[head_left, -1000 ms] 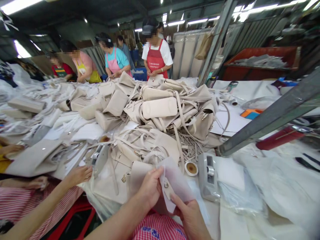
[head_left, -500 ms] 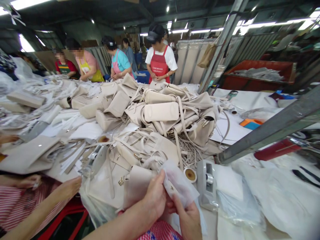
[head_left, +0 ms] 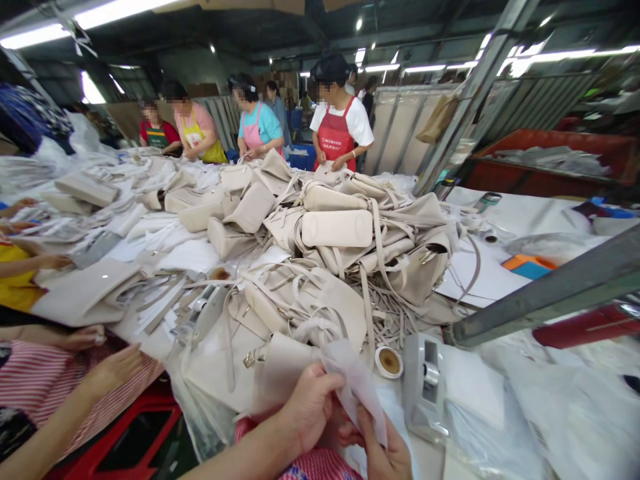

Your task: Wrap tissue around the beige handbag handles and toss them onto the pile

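Note:
My left hand pinches the left side of a thin white translucent sheet of wrapping paper. On its right edge, the fingers of my right hand are closed. The sheet looks folded, and what lies under it between my hands is hidden. Just beyond my left hand is a beige handbag with a small metal clasp on its left. A pale wrapped loop, perhaps its handle, rises behind the sheet.
A heap of beige handbags covers the table's middle. A tape dispenser and a tape roll sit to the right, near a slanted metal post. At left are a co-worker's hands; other people stand across the table.
The sheet has become narrower and more folded between my hands. My right hand has shifted slightly down and right. The camera view has turned a little left.

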Tool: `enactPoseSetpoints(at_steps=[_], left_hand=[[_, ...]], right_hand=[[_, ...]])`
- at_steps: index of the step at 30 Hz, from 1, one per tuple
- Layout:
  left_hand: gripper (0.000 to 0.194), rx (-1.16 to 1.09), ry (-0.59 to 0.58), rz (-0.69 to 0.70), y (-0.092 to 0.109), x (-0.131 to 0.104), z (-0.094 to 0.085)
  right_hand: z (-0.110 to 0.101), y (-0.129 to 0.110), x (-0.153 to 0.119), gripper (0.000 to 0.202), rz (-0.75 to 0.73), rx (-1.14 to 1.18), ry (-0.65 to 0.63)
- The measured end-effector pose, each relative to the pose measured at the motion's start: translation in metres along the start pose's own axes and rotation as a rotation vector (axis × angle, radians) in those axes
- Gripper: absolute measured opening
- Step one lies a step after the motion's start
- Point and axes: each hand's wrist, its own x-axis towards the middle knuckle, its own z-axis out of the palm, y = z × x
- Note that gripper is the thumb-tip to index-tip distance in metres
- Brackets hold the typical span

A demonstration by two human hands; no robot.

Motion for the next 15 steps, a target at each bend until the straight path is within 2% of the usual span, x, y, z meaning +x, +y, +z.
enactPoseSetpoints(at_steps=[3, 5, 8, 11, 13, 15], left_hand=[[0.027, -0.031, 0.213, 0.022, -0.001, 0.004, 0.001], [0.026, -0.053, 0.268, 0.035, -0.001, 0.005, -0.001], [0.032, -0.076, 0.232, 0.049, 0.002, 0.003, -0.005], [0.057, -0.165, 0.104, 0.074, 0.004, -0.004, -0.011], [0.063, -0.156, 0.053, 0.158, 0.004, -0.01, -0.014], [0.065, -0.053, 0.076, 0.264, 0.001, -0.016, -0.017]], right_hand=[[-0.007, 0.006, 0.001, 0.046, -0.263, -0.11, -0.182], [-0.011, 0.01, 0.005, 0.041, -0.425, -0.235, -0.276], [-0.014, 0.018, 0.014, 0.037, -0.537, -0.37, -0.359], [-0.016, 0.026, 0.02, 0.037, -0.598, -0.401, -0.413], [-0.018, 0.031, 0.023, 0.039, -0.632, -0.416, -0.474], [-0.019, 0.033, 0.025, 0.04, -0.641, -0.434, -0.553]])
